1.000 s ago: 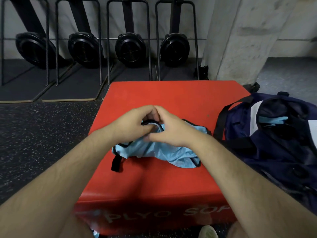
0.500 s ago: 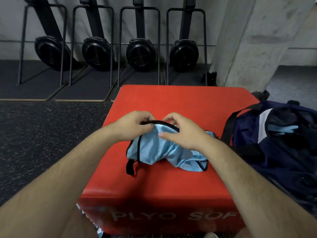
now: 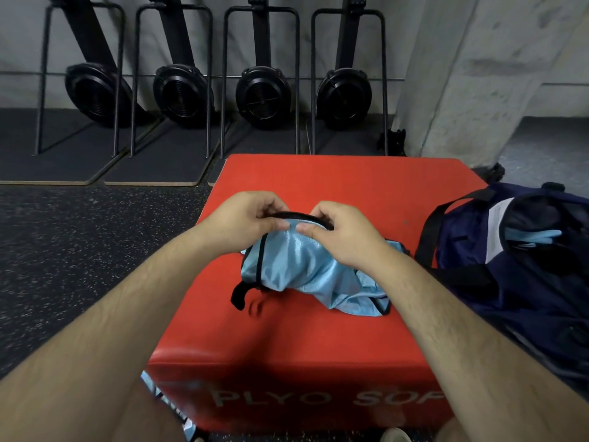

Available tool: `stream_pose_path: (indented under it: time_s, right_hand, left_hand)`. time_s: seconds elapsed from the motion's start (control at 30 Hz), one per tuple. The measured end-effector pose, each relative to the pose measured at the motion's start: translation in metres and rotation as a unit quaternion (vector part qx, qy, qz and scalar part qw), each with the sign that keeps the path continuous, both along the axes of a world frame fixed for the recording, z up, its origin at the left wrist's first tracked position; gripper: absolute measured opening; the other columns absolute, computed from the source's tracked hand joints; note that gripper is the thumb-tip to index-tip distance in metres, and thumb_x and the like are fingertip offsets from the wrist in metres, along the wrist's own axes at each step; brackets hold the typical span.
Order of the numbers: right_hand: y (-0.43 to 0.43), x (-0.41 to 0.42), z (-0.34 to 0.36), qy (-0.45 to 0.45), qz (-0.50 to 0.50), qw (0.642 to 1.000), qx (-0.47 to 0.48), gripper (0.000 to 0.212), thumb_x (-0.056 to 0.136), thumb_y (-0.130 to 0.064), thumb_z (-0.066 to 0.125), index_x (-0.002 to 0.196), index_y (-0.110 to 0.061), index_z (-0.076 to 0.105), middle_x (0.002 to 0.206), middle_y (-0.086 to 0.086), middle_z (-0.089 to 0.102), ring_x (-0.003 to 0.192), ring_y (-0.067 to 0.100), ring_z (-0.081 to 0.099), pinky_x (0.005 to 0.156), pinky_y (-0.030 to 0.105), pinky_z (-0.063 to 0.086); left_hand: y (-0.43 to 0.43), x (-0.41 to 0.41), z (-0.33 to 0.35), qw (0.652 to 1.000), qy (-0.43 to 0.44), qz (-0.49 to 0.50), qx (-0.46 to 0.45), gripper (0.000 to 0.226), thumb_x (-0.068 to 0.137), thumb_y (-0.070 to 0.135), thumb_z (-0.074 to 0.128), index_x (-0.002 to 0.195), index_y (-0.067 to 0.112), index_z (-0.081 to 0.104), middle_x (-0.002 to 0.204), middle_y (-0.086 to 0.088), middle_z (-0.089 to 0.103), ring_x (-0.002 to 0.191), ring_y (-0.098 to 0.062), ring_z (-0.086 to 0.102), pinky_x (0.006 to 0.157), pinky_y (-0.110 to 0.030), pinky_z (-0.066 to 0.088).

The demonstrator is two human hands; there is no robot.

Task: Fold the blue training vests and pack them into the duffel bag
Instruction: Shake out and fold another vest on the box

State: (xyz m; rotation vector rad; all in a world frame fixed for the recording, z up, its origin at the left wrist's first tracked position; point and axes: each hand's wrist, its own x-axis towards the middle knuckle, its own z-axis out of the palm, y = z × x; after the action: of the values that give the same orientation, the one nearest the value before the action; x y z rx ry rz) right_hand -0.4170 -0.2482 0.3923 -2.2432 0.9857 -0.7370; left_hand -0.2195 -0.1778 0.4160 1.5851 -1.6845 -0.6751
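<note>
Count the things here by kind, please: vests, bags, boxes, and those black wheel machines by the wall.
Vest: 1, pinched by left hand and right hand
Bag: 1
Box: 1
Blue scraps, one in bag, one low beside box: 2
Wheel machines: 4
Total: 9

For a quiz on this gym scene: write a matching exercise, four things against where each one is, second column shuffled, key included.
1 training vest
2 duffel bag
3 plyo box
4 rowing machines

A upright in a row at the back
B beside the plyo box, on its right
C under the training vest
D pinched by left hand and right hand

Pairs: 1-D, 2-B, 3-C, 4-A
</note>
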Motion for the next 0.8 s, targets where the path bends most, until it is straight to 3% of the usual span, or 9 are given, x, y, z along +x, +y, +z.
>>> stream_pose_path:
  time_s: [0.07, 0.17, 0.3, 0.53, 0.67, 0.8]
  right_hand:
    - [0.001, 0.000, 0.000, -0.006, 0.004, 1.000, 0.001, 0.022, 0.088, -0.041, 0.073, 0.079, -0.025, 0.060, 0.066, -0.009, 0.059, 0.056, 0.003, 0.049, 0.058, 0.026, 0.042]
    - [0.002, 0.000, 0.003, -0.011, 0.014, 1.000, 0.002, 0.017, 0.088, -0.032, 0.075, 0.081, -0.030, 0.060, 0.067, -0.017, 0.061, 0.060, -0.001, 0.053, 0.058, 0.017, 0.038]
    - [0.000, -0.011, 0.013, -0.002, 0.014, 1.000, 0.009, 0.013, 0.089, -0.022, 0.073, 0.086, -0.027, 0.061, 0.061, -0.028, 0.058, 0.055, -0.006, 0.053, 0.055, 0.011, 0.036]
    - [-0.010, -0.048, 0.044, 0.052, -0.051, 0.997, 0.005, 0.009, 0.087, -0.027, 0.074, 0.086, -0.028, 0.065, 0.080, -0.009, 0.066, 0.062, 0.002, 0.057, 0.057, 0.022, 0.046]
    - [-0.019, -0.075, 0.075, 0.122, -0.104, 0.986, -0.053, 0.020, 0.087, -0.034, 0.073, 0.073, -0.025, 0.062, 0.070, -0.008, 0.060, 0.064, 0.012, 0.057, 0.057, 0.029, 0.042]
    - [-0.029, -0.090, 0.099, 0.174, -0.202, 0.956, -0.122, 0.032, 0.085, -0.045, 0.069, 0.069, -0.019, 0.062, 0.067, -0.005, 0.060, 0.069, 0.017, 0.056, 0.067, 0.034, 0.038]
  left_hand:
    - [0.001, 0.000, 0.000, 1.000, -0.025, 0.009, -0.016, 0.005, 0.093, 0.011, 0.067, 0.095, 0.016, 0.069, 0.086, -0.002, 0.071, 0.078, -0.012, 0.065, 0.074, -0.024, 0.052]
    - [0.002, -0.003, 0.003, 0.994, -0.058, 0.039, -0.078, 0.010, 0.096, 0.006, 0.060, 0.092, 0.015, 0.064, 0.071, 0.009, 0.060, 0.063, 0.001, 0.054, 0.061, -0.013, 0.041]
    - [0.006, -0.002, 0.019, 0.982, -0.015, 0.098, -0.161, 0.014, 0.099, 0.006, 0.051, 0.093, 0.017, 0.058, 0.074, 0.007, 0.056, 0.065, -0.005, 0.049, 0.060, -0.017, 0.041]
    - [0.014, 0.023, 0.054, 0.943, 0.015, 0.223, -0.247, 0.013, 0.101, 0.009, 0.048, 0.100, 0.019, 0.056, 0.086, 0.013, 0.055, 0.076, 0.009, 0.050, 0.066, -0.008, 0.037]
    - [0.022, 0.043, 0.063, 0.932, 0.021, 0.282, -0.227, 0.011, 0.103, 0.013, 0.045, 0.105, 0.017, 0.055, 0.088, 0.010, 0.056, 0.076, -0.003, 0.050, 0.064, -0.025, 0.040]
    - [0.026, 0.051, 0.063, 0.926, 0.028, 0.322, -0.197, 0.011, 0.102, 0.013, 0.044, 0.109, 0.016, 0.052, 0.089, 0.007, 0.056, 0.084, -0.017, 0.052, 0.064, -0.029, 0.039]
